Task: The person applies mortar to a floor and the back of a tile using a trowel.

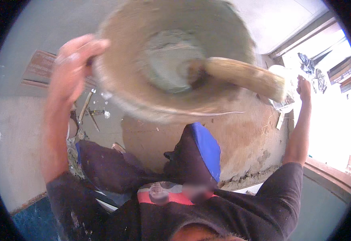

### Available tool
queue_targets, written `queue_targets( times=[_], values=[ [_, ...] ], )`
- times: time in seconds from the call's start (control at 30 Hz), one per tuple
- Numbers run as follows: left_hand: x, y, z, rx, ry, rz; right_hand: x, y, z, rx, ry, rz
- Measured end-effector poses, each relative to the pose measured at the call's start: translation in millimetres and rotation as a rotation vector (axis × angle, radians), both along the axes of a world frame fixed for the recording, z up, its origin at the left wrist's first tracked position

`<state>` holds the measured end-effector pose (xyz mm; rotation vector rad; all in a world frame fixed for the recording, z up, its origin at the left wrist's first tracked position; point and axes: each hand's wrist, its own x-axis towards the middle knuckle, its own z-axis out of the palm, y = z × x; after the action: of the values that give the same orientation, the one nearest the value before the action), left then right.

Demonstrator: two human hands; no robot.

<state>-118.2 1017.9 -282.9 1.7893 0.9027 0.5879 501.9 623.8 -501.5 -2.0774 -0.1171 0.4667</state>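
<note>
A large round basin (123, 80), smeared grey-brown, is tilted close in front of me and blurred by motion. Wet grey mortar (171, 60) lies in its bottom. The fingers of my left hand (77, 58) are hooked over the basin's left rim. A thick wooden handle (243, 76) slants out of the basin over its right side; the tool's other end is down by the mortar and indistinct. Out to the right, apart from the basin, my right hand (304, 87) is closed beside a whitish plastic bag (282, 105). What its fingers hold, if anything, is unclear.
A long-handled hammer-like tool (88, 104) and other tools lie on the floor at left. Dark wet patches mark the brown floor (239, 140). A bright doorway opens at right, with dark plastic (306, 62) and stacked boards (344, 72). A brown panel (41, 66) is behind my left arm.
</note>
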Motion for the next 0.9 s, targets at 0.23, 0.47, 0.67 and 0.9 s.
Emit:
queue_targets(
  times=[0.23,0.47,0.67,0.9],
  values=[
    [166,-19,-90,-0.137,0.054,-0.272,3,-17,1,-0.717,-0.475,0.326],
    [250,-30,-188,-0.132,0.138,-0.243,-147,63,103,-0.374,-0.140,0.742],
    [295,-32,-271,-0.028,0.278,-0.268,-192,89,-7,-0.866,-0.443,0.858],
    [286,-14,-327,0.166,0.559,-0.224,-213,126,-63,-0.981,-0.263,1.060]
  ],
)
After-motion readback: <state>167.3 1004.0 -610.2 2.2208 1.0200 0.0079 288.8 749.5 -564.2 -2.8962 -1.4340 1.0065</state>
